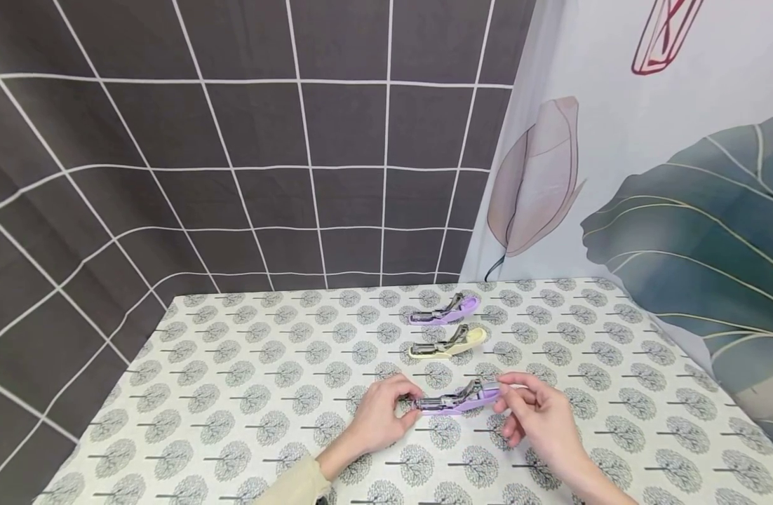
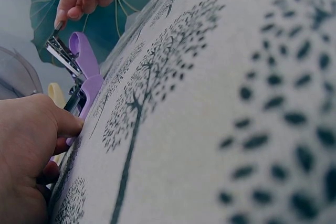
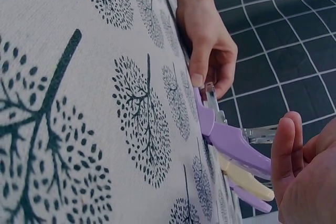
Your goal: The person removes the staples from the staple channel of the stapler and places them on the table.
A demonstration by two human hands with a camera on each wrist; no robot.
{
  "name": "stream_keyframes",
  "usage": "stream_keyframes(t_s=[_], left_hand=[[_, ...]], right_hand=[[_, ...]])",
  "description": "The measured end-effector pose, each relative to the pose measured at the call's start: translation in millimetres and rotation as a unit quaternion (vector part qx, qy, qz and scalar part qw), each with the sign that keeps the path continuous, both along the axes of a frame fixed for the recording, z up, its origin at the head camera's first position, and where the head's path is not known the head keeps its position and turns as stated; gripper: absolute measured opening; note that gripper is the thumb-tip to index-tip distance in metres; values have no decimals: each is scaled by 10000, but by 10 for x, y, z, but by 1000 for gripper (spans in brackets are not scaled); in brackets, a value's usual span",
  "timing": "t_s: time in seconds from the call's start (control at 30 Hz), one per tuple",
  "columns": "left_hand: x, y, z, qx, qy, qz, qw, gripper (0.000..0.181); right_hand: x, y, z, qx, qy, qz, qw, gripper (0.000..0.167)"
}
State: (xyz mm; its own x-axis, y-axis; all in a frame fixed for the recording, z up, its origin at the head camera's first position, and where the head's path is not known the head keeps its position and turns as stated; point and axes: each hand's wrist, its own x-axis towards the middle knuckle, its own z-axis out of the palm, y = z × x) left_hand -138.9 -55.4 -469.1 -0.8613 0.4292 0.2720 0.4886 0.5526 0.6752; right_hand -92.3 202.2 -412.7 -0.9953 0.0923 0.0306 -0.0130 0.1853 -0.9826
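Note:
An opened purple stapler (image 1: 459,403) with bare metal innards lies on the cloth between my hands. My left hand (image 1: 383,414) pinches its left end between thumb and fingers; in the left wrist view the thumb covers part of that end. At the other end, my right hand (image 1: 541,414) pinches a small grey strip (image 1: 490,385) between thumb and forefinger. The strip looks like staples, but the fingertips partly hide it. In the right wrist view, the stapler's metal part (image 3: 260,135) stands apart from its purple shell, close to my right fingers.
Beyond my hands lie a cream stapler (image 1: 449,344) and, farther back, another purple stapler (image 1: 446,311), both opened the same way. A tree-print cloth (image 1: 254,365) covers the table. Behind hang a dark checked curtain (image 1: 342,126) and a pale leaf-print one (image 1: 614,231).

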Motion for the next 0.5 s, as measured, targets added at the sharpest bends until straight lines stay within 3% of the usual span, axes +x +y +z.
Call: stream_keyframes(t_s=[0.5], left_hand=[[2, 6, 12, 0, 83, 11, 10000, 24]], right_hand=[[1, 86, -3, -61, -286, -78, 9995, 26]])
